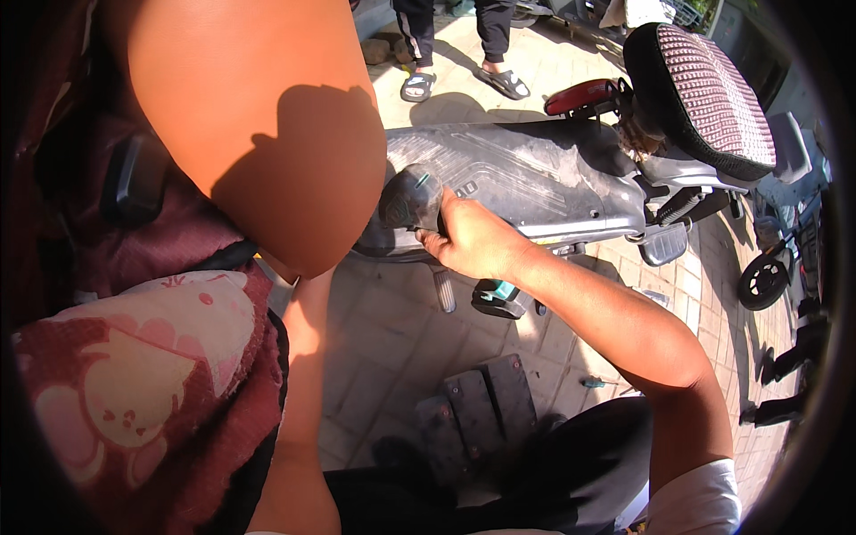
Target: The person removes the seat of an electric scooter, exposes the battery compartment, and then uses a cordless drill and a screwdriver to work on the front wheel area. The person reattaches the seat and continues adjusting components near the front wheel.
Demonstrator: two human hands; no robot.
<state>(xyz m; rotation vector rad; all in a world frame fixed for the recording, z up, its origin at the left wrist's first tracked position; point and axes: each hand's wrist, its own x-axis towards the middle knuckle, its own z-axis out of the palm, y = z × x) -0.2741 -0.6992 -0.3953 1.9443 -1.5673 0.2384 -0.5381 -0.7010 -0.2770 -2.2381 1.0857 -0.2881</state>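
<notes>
My right hand [477, 236] is closed around the handle of a cordless drill. The drill's dark rounded housing [413, 198] lies over the grey footboard [526, 169] of an electric scooter. Below my wrist shows its teal and black battery pack [497, 299]. Which way the bit points is hidden. My left forearm [303, 374] rises from the lower edge and passes behind a big glossy orange panel [267, 107], so the left hand's fingers cannot be seen. A shadow falls across that panel.
Black blocks [481, 406] sit on the paving by my legs, with a small teal tool [593, 382] to their right. A patterned cloth cover [134, 383] hangs at left. The scooter's seat [704, 98] stands far right. Beyond the footboard, a person in sandals [417, 86] stands.
</notes>
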